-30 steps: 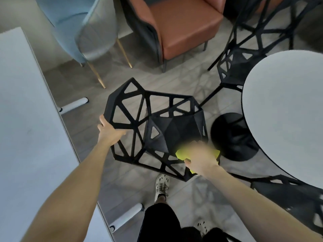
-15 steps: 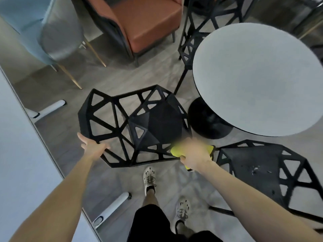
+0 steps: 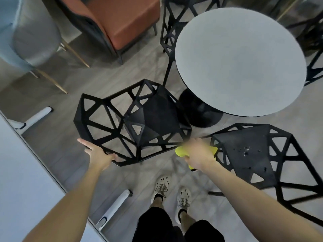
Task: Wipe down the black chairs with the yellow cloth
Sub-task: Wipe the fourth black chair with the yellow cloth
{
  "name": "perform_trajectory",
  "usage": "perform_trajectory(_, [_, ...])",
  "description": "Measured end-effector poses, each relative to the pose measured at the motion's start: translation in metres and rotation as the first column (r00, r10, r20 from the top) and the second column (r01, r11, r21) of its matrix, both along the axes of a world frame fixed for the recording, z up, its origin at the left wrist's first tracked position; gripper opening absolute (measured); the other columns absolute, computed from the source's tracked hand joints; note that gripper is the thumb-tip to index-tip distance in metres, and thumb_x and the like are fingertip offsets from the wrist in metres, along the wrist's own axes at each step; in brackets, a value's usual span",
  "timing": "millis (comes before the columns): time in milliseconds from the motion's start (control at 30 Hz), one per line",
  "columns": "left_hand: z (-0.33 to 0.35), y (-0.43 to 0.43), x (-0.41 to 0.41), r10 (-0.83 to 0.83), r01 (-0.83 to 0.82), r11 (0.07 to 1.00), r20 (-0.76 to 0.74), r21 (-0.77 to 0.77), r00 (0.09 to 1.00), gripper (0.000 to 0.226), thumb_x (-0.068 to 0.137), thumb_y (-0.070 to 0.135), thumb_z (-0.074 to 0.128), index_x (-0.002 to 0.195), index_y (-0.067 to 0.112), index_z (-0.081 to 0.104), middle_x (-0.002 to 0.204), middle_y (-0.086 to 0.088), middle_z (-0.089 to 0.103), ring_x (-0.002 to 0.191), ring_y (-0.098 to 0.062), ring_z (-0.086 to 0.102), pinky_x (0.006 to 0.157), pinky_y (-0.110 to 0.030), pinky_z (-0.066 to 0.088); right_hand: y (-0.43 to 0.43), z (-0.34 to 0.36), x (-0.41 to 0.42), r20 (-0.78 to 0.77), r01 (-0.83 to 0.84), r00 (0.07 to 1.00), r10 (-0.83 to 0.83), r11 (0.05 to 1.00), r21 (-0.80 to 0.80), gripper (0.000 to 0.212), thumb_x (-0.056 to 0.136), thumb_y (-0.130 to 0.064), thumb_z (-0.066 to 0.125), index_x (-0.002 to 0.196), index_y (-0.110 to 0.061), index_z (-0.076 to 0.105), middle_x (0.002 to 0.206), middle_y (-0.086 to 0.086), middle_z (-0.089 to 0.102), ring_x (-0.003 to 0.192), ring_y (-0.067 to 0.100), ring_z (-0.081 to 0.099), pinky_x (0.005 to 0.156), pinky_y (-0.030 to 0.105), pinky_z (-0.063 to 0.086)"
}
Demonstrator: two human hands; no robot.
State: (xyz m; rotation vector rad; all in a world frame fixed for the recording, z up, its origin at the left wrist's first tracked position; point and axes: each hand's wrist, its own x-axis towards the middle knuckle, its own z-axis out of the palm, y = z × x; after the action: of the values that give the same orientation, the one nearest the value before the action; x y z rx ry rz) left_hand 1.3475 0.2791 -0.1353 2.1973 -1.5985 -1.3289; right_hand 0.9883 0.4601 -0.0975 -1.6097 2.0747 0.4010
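A black lattice chair (image 3: pixel 150 117) stands in front of me on the floor. My left hand (image 3: pixel 97 154) grips the near left rim of its backrest, thumb spread out to the left. My right hand (image 3: pixel 199 152), blurred by motion, holds the yellow cloth (image 3: pixel 180 151) at the chair's near right edge. A second black lattice chair (image 3: pixel 251 154) stands to the right, with dark crumbs on its seat. A third black chair (image 3: pixel 173 32) stands behind the round table.
A round grey table (image 3: pixel 241 62) on a black pedestal base (image 3: pixel 201 110) stands right of the chair. An orange armchair (image 3: pixel 120 20) and a blue chair (image 3: pixel 26 37) stand further off. A white tabletop (image 3: pixel 22 180) with white legs runs along my left.
The view has swung right, bringing the second chair and the whole round table into view. The right hand with the cloth stays at the chair's near right edge; the left hand keeps its grip.
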Motion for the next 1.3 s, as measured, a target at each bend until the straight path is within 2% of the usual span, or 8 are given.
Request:
perform_trajectory(100, [0.000, -0.024, -0.006, -0.033, 0.033, 0.999, -0.015, -0.013, 0.999, 0.170, 0.076, 0.002, 0.096, 0.148, 0.035, -0.054, 0.174, -0.027, -0.021, 0.164, -0.042, 0.003, 0.121, -0.050, 0.036, 0.006, 0.005, -0.003, -0.029, 0.030, 0.999, -0.030, 1.000, 0.007, 0.055, 0.092, -0.052, 0.062, 0.139, -0.024, 0.054, 0.131, 0.007, 0.056, 0.123, 0.032, 0.050, 0.099, 0.045, 0.049])
perform_trajectory(333, [-0.002, -0.065, 0.008, -0.061, 0.059, 0.998, 0.083, 0.028, 0.995, 0.144, 0.094, 0.033, 0.084, 0.155, 0.032, -0.047, 0.176, -0.027, 0.002, 0.135, -0.048, 0.055, 0.108, -0.055, 0.055, 0.026, 0.022, -0.009, -0.049, 0.100, 0.994, -0.102, 0.995, -0.027, 0.054, 0.093, -0.051, 0.065, 0.139, -0.025, 0.055, 0.132, 0.006, 0.056, 0.125, 0.032, 0.050, 0.100, 0.046, 0.049])
perform_trajectory(533, [0.020, -0.080, -0.018, 0.056, -0.075, 0.995, 0.246, 0.069, 0.968, 0.131, 0.096, 0.039, 0.080, 0.166, 0.024, -0.030, 0.178, -0.022, -0.007, 0.135, -0.045, 0.051, 0.112, -0.051, 0.051, 0.065, 0.037, -0.015, -0.065, 0.219, 0.973, -0.223, 0.974, -0.055, 0.050, 0.090, -0.050, 0.067, 0.132, -0.023, 0.059, 0.127, 0.005, 0.056, 0.121, 0.032, 0.051, 0.096, 0.046, 0.050])
perform_trajectory(700, [0.049, -0.008, -0.093, -0.354, 0.505, 0.846, 0.527, -0.173, 0.773, 0.081, 0.094, 0.032, 0.075, 0.160, 0.007, 0.035, 0.161, -0.025, 0.032, 0.145, -0.048, 0.039, 0.122, -0.057, 0.035, 0.114, 0.063, -0.028, -0.060, 0.304, 0.948, -0.312, 0.945, -0.120, 0.048, 0.092, -0.052, 0.064, 0.133, -0.028, 0.059, 0.125, 0.002, 0.056, 0.117, 0.030, 0.052, 0.092, 0.043, 0.051])
perform_trajectory(800, [0.074, 0.059, -0.183, -0.772, 0.778, 0.627, 0.101, -0.036, 0.627, 0.050, 0.096, 0.030, 0.078, 0.141, 0.015, 0.064, 0.133, -0.008, 0.070, 0.123, -0.031, 0.068, 0.108, -0.047, 0.053, 0.156, 0.082, -0.044, -0.042, 0.381, 0.918, -0.394, 0.907, -0.178, 0.050, 0.091, -0.050, 0.065, 0.137, -0.031, 0.058, 0.128, 0.001, 0.055, 0.119, 0.029, 0.050, 0.094, 0.043, 0.050])
perform_trajectory(967, [0.120, 0.231, -0.341, -0.858, 0.955, 0.297, -0.443, -0.013, 0.261, 0.034, 0.091, 0.028, 0.089, 0.121, 0.018, 0.077, 0.114, 0.003, 0.082, 0.111, -0.012, 0.076, 0.102, -0.037, 0.060, 0.264, 0.108, -0.077, 0.037, 0.562, 0.802, -0.596, 0.734, -0.381, 0.052, 0.087, -0.049, 0.070, 0.134, -0.031, 0.060, 0.127, 0.001, 0.058, 0.116, 0.030, 0.053, 0.091, 0.045, 0.052])
perform_trajectory(1167, [0.149, 0.408, -0.459, -0.814, 0.953, 0.256, -0.568, -0.164, 0.121, 0.026, 0.091, 0.016, 0.087, 0.112, 0.010, 0.072, 0.107, -0.001, 0.081, 0.104, -0.011, 0.076, 0.085, -0.018, 0.056, 0.417, 0.115, -0.120, 0.224, 0.737, 0.581, -0.782, 0.389, -0.553, 0.060, 0.084, -0.038, 0.077, 0.136, -0.018, 0.055, 0.138, 0.006, 0.052, 0.120, 0.032, 0.052, 0.103, 0.045, 0.050])
perform_trajectory(1300, [0.161, 0.544, -0.519, -0.858, 0.973, 0.035, -0.505, -0.230, -0.089, 0.016, 0.088, -0.002, 0.076, 0.098, 0.005, 0.065, 0.084, 0.005, 0.066, 0.081, -0.010, 0.064, 0.073, -0.022, 0.050, 0.553, 0.120, -0.146, 0.423, 0.862, 0.405, -0.811, 0.186, -0.471, 0.078, 0.078, -0.064, 0.079, 0.138, -0.026, 0.049, 0.137, -0.004, 0.051, 0.123, 0.021, 0.052, 0.100, 0.039, 0.051])
